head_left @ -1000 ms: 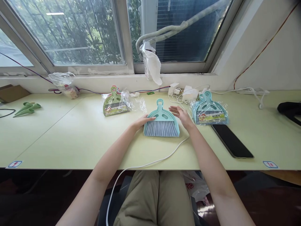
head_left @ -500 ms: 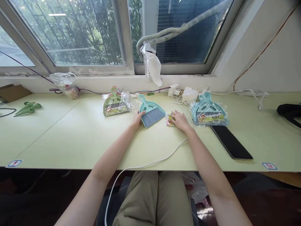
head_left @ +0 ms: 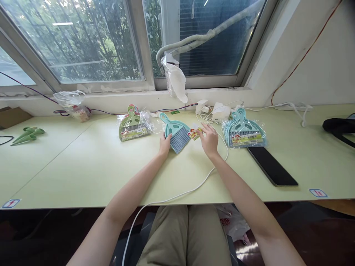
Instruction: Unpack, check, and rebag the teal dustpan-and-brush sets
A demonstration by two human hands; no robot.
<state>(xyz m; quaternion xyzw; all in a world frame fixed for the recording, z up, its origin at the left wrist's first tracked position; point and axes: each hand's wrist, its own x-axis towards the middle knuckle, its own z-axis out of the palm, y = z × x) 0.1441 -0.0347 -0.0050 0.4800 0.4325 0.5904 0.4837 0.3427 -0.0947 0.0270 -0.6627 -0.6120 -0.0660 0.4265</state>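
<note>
My left hand (head_left: 165, 143) grips the left edge of a turquoise dustpan and brush set (head_left: 173, 127), whose grey-blue bristles face down and to the right. Pinched in my right hand (head_left: 208, 138) is a small printed card (head_left: 195, 133), red, yellow and green, held close to the right end of the bristles. To the right lies a stack of turquoise dustpan sets (head_left: 244, 129) in clear plastic with a similar label. Left of my left hand, green dustpan sets (head_left: 133, 123) lie in clear wrapping.
A black phone (head_left: 271, 166) lies right of my right arm. A white cable (head_left: 191, 189) crosses the table (head_left: 83, 173) and hangs over its front edge. White adapters (head_left: 220, 111) sit by the wall. Farther left are a clear bag (head_left: 76, 107), green plastic pieces (head_left: 27, 136) and a cardboard box (head_left: 13, 116).
My right hand has picked the card up off the table and brought it left to the bristles. My left hand has stayed on the dustpan set. The view has shifted slightly.
</note>
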